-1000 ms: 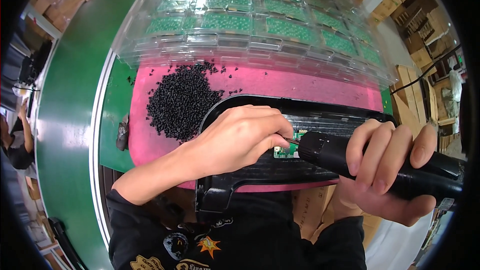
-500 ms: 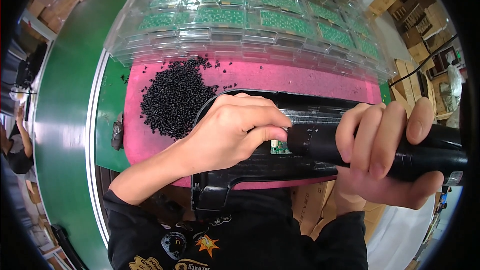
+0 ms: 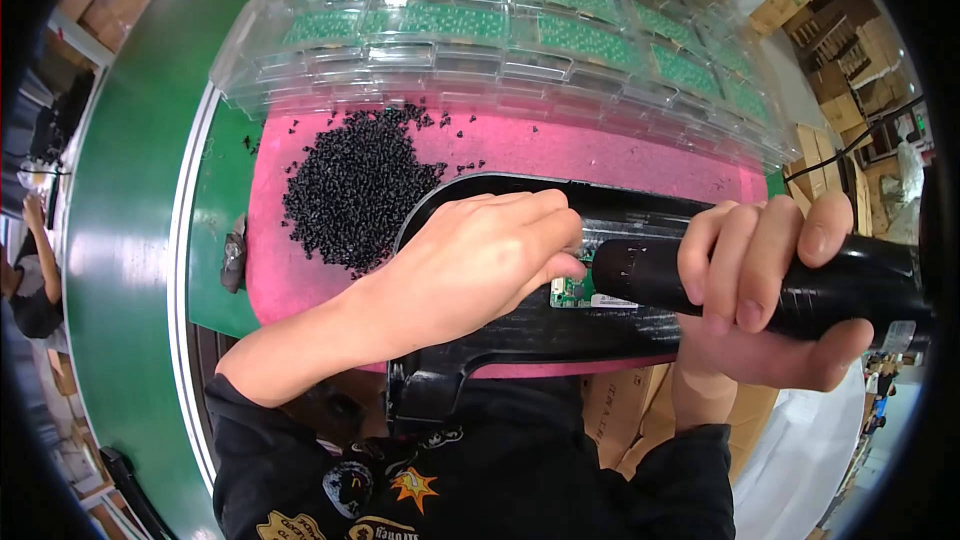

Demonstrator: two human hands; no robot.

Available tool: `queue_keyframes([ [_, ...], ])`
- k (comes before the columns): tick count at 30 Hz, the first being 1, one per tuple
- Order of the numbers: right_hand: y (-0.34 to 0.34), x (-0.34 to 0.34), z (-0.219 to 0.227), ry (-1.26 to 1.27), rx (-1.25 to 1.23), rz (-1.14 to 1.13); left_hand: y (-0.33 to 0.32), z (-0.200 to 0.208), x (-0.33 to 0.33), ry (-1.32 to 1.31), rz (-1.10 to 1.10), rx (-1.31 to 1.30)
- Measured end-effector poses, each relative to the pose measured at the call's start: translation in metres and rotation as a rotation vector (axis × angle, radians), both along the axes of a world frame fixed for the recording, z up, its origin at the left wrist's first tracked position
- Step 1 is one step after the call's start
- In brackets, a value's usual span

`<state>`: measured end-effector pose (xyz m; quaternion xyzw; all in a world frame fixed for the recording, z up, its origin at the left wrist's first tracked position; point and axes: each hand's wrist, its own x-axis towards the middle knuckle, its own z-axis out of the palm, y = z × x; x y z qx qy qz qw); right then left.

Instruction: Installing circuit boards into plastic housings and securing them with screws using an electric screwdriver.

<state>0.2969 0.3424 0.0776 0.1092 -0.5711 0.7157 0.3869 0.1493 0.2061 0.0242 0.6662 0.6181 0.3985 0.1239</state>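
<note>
A black power screwdriver (image 3: 650, 275) lies almost level in my right hand (image 3: 750, 275), whose fingers wrap round its barrel. Its nose points left, just short of my left fingertips. My left hand (image 3: 480, 255) is closed, thumb against curled fingers; whatever they pinch, if anything, is hidden. Both hands are over a long black plastic housing (image 3: 560, 345), and my left wrist crosses its left end. Inside the housing sits a green circuit board (image 3: 570, 294) with a white connector and label, partly covered by the screwdriver and my left hand. The screwdriver's bit cannot be made out.
A heap of small black screws (image 3: 350, 185) lies on the pink mat (image 3: 590, 145), left of the housing. Behind it are stacked clear plastic trays (image 3: 480, 65) holding green boards. Left runs a green belt (image 3: 130, 270); a crumpled dark scrap (image 3: 234, 258) lies beside the mat.
The screwdriver's nose has drawn slightly right, away from my left fingertips. More of the circuit board, with its white label, now shows. My left fingers have curled in more.
</note>
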Motion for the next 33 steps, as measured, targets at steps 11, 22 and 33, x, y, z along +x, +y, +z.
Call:
queue_keyframes([
  [11, -0.012, 0.000, -0.004, -0.232, 0.020, -0.173, -0.001, -0.004, -0.002, -0.012, 0.109, 0.087],
  [22, -0.018, 0.000, -0.008, -0.150, -0.016, -0.004, -0.003, -0.005, 0.000, -0.038, 0.135, 0.003],
  [33, -0.005, 0.004, 0.006, 0.238, -0.077, 0.012, 0.000, -0.004, 0.001, -0.289, -0.064, 0.012],
])
